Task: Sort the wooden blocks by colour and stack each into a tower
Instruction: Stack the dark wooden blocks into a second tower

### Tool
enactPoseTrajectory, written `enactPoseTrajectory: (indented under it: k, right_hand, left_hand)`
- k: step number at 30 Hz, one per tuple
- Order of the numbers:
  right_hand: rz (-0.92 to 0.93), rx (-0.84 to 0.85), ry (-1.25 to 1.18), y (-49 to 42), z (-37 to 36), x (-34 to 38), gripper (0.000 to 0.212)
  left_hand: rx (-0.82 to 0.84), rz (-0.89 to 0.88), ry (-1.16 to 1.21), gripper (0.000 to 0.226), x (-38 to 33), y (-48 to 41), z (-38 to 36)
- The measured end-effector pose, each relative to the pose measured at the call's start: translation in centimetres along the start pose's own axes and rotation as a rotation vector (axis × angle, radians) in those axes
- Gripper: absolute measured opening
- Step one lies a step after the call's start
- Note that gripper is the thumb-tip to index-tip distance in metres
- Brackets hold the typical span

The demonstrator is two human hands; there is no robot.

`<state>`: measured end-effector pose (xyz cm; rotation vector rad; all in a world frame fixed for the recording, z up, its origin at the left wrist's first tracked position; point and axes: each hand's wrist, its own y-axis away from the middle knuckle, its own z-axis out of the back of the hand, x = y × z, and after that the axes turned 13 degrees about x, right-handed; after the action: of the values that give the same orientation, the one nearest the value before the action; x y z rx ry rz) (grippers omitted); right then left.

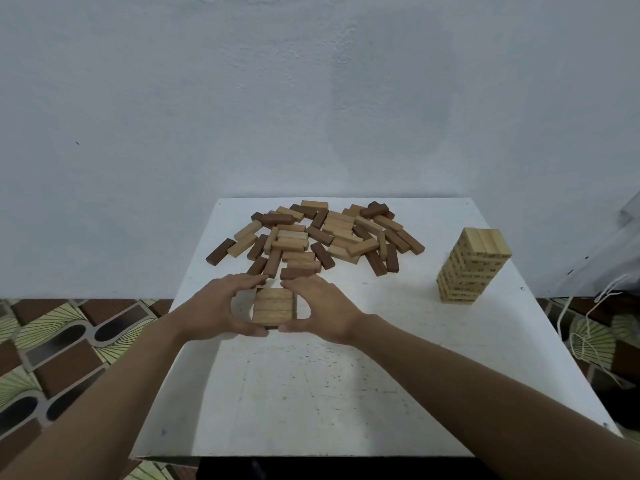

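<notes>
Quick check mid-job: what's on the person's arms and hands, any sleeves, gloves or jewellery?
The left forearm and right forearm are bare to the frame edge, with no sleeves showing. The left hand and right hand wear no gloves. No watch, bracelet or ring shows on the wrists or fingers.

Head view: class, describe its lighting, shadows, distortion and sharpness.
Head view: soft, even light, no glare; dim shadow between the left hand and the small stack, which the right hand cups. Head view: wide-angle lens enlarges the near forearms. Head view: slightly soft; print on the pale tower unreadable.
</notes>
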<state>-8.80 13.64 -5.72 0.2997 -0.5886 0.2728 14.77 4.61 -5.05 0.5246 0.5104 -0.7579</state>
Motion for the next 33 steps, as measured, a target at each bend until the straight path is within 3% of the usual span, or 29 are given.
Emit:
enactPoseTrajectory:
  k: [6,9,12,15,19,33]
  right_hand:
    - [-0.013,-0.024,-0.035,0.1,-0.3,-0.1,0.086]
    - [-0.075,-0.053,-0.043,1.0,-0.9,-0.3,0.083]
    - [-0.094,0.049,0.037,2.4,-2.1,-0.6,0.079]
    - [-0.080,0.092,0.176,2.8,-3.5,-0.4,0.075]
    - [-0.120,0.109,0.264,2.1,-4.8,0.3,0.087]
    - [-0.139,0.051,0.328,1.8,-5.6,0.2,0.087]
  left_hand:
    - [-0.062,0.059,0.121,0.095,0.4,1.0,-0.9]
    - [-0.148,0.129,0.261,0.076,-0.5,2.2,-2.6]
    - [-0.118,0.083,0.302,0.064,-1.1,3.4,-5.2]
    - [-0.177,0.055,0.150,0.064,-1.7,3.9,-7.2]
    - [-0.150,0.198,-0.122,0.091,-2.2,3.7,-9.2]
    - [-0.238,0.170,-0.183,0.072,0.0,3.3,-10.0]
